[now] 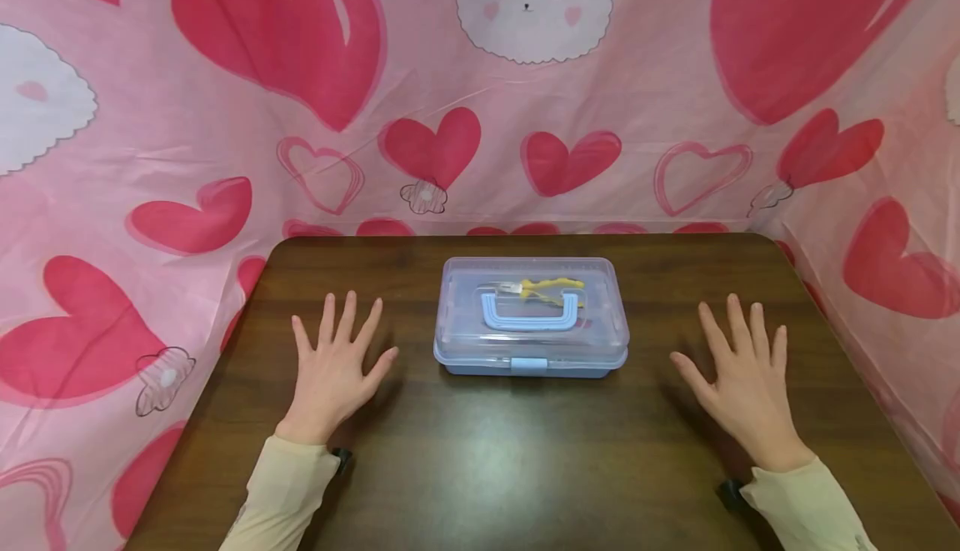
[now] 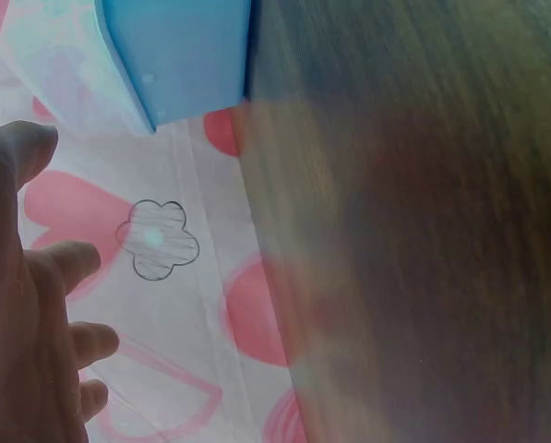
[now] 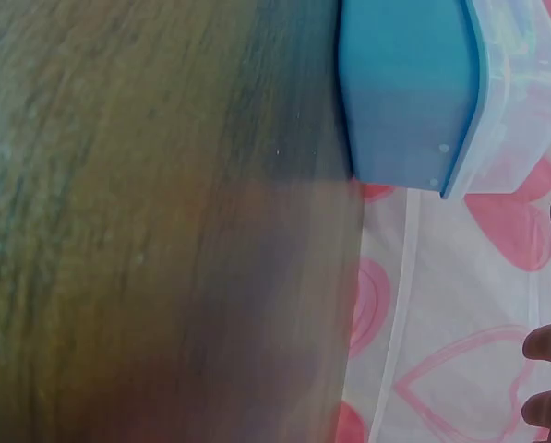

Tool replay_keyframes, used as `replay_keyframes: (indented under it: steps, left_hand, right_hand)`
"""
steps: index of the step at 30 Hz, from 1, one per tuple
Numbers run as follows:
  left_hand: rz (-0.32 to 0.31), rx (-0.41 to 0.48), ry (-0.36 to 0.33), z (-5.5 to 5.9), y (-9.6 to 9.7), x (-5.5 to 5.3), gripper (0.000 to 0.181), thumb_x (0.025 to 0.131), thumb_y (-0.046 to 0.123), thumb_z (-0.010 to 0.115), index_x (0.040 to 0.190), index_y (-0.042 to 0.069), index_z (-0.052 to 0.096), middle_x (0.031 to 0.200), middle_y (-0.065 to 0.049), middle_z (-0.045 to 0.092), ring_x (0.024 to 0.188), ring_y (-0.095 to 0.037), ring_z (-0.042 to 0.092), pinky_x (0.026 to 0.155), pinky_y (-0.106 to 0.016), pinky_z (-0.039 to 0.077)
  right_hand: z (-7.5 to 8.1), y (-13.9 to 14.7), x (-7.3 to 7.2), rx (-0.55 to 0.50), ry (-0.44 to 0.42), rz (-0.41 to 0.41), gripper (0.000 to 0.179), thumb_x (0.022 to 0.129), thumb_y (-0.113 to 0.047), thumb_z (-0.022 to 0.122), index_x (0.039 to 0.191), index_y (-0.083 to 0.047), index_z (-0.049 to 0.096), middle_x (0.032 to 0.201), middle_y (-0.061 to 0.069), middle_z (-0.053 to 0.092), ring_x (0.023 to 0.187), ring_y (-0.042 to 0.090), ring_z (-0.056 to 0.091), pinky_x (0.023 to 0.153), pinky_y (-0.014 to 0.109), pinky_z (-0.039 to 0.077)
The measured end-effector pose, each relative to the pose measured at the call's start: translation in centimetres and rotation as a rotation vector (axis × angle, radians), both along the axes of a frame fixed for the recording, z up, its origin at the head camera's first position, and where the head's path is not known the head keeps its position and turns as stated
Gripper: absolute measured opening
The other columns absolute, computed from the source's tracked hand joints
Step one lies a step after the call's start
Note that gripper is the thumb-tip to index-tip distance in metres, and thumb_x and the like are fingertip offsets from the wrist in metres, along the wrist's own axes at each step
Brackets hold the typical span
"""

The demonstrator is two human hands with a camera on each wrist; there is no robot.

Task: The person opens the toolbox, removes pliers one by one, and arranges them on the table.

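A plastic storage box [image 1: 529, 343] with a clear lid and blue base sits toward the back middle of the table. Its blue carry handle [image 1: 529, 323] lies folded on the lid, and a blue latch [image 1: 528, 365] closes the front. Through the lid shows a tool with yellow handles [image 1: 551, 284] and a metallic head. To the left of the box, my left hand [image 1: 333, 376] is held with fingers spread and holds nothing. My right hand [image 1: 742, 384] is spread likewise on the other side, apart from the box. Both wrist views catch the box's blue end wall [image 2: 178, 55].
The dark wooden table [image 1: 480, 459] has rounded back corners. Pink cloth [image 1: 502, 92] printed with hearts and white faces hangs behind it and along both sides. A dark strap [image 1: 731, 494] shows at the right cuff, another [image 1: 342, 459] at the left.
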State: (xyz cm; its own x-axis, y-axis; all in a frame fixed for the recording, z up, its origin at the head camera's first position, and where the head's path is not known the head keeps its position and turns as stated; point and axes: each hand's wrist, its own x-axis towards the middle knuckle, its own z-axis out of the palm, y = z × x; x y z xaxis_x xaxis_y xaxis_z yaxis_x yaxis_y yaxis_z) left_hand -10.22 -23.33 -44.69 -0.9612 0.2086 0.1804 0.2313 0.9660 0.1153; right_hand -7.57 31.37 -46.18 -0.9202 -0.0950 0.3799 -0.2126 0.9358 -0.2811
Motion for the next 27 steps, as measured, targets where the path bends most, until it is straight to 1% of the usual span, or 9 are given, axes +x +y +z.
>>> replay_keyframes:
  steps: [5, 11, 14, 17, 20, 22, 23, 25, 27]
  left_hand:
    - [0.0, 0.008, 0.005, 0.0, 0.0, 0.0, 0.083, 0.096, 0.061, 0.058, 0.165, 0.022, 0.032, 0.17, -0.024, 0.02, 0.157, -0.048, 0.004, 0.114, -0.082, -0.005]
    - [-0.002, 0.023, 0.001, 0.3, 0.2, 0.2, 0.083, 0.096, 0.062, 0.058, 0.164, 0.02, 0.034, 0.17, -0.024, 0.02, 0.158, -0.048, 0.004, 0.113, -0.082, -0.007]
    - [-0.007, 0.038, -0.002, 0.3, 0.5, 0.3, 0.083, 0.096, 0.062, 0.058, 0.164, 0.021, 0.034, 0.17, -0.024, 0.021, 0.158, -0.048, 0.005, 0.114, -0.081, -0.007]
    - [-0.017, 0.087, 0.003, 0.5, 0.9, 0.2, 0.081, 0.097, 0.059, 0.059, 0.163, 0.02, 0.035, 0.169, -0.023, 0.024, 0.157, -0.048, 0.011, 0.115, -0.08, -0.005]
    - [-0.041, 0.183, 0.025, 0.7, 1.5, 0.2, 0.076, 0.098, 0.053, 0.062, 0.16, 0.017, 0.042, 0.164, -0.021, 0.036, 0.151, -0.045, 0.027, 0.118, -0.077, 0.007]
    - [-0.075, 0.255, 0.087, 0.9, 2.0, 0.1, 0.069, 0.097, 0.048, 0.067, 0.154, 0.013, 0.05, 0.153, -0.02, 0.049, 0.141, -0.042, 0.041, 0.116, -0.071, 0.024]
    - [-0.095, 0.289, 0.121, 1.1, 2.3, 0.1, 0.066, 0.096, 0.045, 0.07, 0.15, 0.012, 0.055, 0.147, -0.019, 0.054, 0.135, -0.04, 0.046, 0.113, -0.067, 0.032]
    - [-0.144, 0.347, 0.195, 1.4, 3.0, 0.0, 0.058, 0.094, 0.039, 0.075, 0.142, 0.009, 0.062, 0.135, -0.017, 0.062, 0.124, -0.036, 0.054, 0.104, -0.059, 0.043]
    - [-0.197, 0.388, 0.267, 1.8, 3.8, -0.2, 0.051, 0.091, 0.033, 0.08, 0.134, 0.008, 0.068, 0.125, -0.014, 0.067, 0.114, -0.033, 0.059, 0.094, -0.053, 0.05]
  right_hand:
    - [0.1, 0.0, 0.0, -0.007, 0.001, 0.004, 0.081, 0.1, -0.059, 0.058, 0.16, -0.009, 0.038, 0.169, 0.028, 0.019, 0.158, 0.048, 0.004, 0.121, 0.072, -0.005]
    - [0.1, -0.2, 0.2, -0.018, -0.021, 0.015, 0.082, 0.1, -0.057, 0.06, 0.161, -0.008, 0.036, 0.169, 0.028, 0.017, 0.157, 0.049, 0.004, 0.122, 0.07, -0.006]
    - [0.2, -0.6, 0.3, -0.029, -0.02, 0.027, 0.081, 0.1, -0.056, 0.06, 0.16, -0.007, 0.038, 0.168, 0.029, 0.02, 0.157, 0.049, 0.005, 0.123, 0.069, -0.005]
    - [0.3, -1.2, 0.4, -0.062, 0.015, 0.048, 0.077, 0.1, -0.053, 0.062, 0.155, -0.003, 0.043, 0.164, 0.031, 0.029, 0.156, 0.049, 0.012, 0.124, 0.067, 0.0]
    - [0.4, -1.9, 0.5, -0.13, 0.093, 0.078, 0.067, 0.097, -0.044, 0.069, 0.145, 0.001, 0.053, 0.152, 0.031, 0.045, 0.149, 0.051, 0.03, 0.122, 0.067, 0.016]
    - [0.5, -2.5, 0.7, -0.182, 0.138, 0.09, 0.057, 0.095, -0.033, 0.074, 0.136, 0.003, 0.059, 0.139, 0.03, 0.054, 0.136, 0.05, 0.043, 0.113, 0.067, 0.031]
    - [0.6, -2.8, 0.8, -0.202, 0.161, 0.097, 0.051, 0.093, -0.027, 0.075, 0.132, 0.004, 0.061, 0.132, 0.029, 0.058, 0.128, 0.049, 0.049, 0.107, 0.063, 0.038]
    - [0.8, -3.5, 1.0, -0.235, 0.191, 0.113, 0.04, 0.09, -0.017, 0.076, 0.123, 0.004, 0.064, 0.119, 0.024, 0.062, 0.114, 0.043, 0.055, 0.096, 0.051, 0.044]
    - [1.0, -4.1, 1.1, -0.248, 0.201, 0.132, 0.032, 0.088, -0.01, 0.076, 0.116, 0.003, 0.065, 0.109, 0.02, 0.065, 0.103, 0.036, 0.057, 0.087, 0.041, 0.043]
